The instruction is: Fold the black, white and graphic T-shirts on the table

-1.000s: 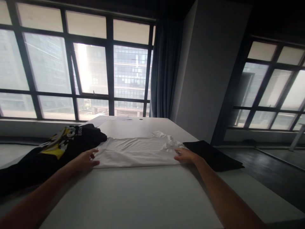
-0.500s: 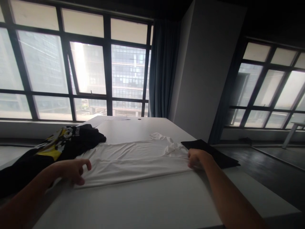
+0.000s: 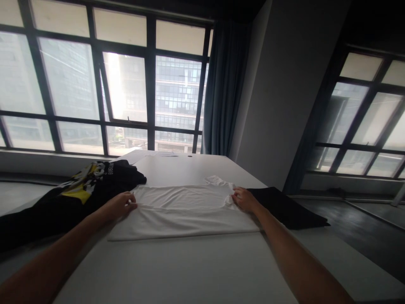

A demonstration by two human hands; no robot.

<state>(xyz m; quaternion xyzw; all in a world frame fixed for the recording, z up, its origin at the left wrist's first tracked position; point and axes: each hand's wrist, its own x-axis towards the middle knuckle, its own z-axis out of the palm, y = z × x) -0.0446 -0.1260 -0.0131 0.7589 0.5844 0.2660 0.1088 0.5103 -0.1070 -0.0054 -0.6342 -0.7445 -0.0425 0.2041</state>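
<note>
A white garment (image 3: 186,219) lies spread across the white table (image 3: 177,270), with a fold line running lengthwise and a crumpled part at its far right. My left hand (image 3: 126,204) is at the garment's left edge, its fingers pinched on the white cloth. At the right end, beside the crumpled part, my right hand (image 3: 243,198) has its fingers closed on the same cloth.
A black garment with yellow and white print (image 3: 82,192) is heaped at the left. Folded black cloth (image 3: 284,207) lies on the table to the right. Pale sheets (image 3: 161,154) rest at the table's far end, before windows and a blue curtain (image 3: 221,93).
Both hands have moved from the near part of the garment to its farther part. My left hand's fingers have closed on the cloth. The camera view has shifted slightly left.
</note>
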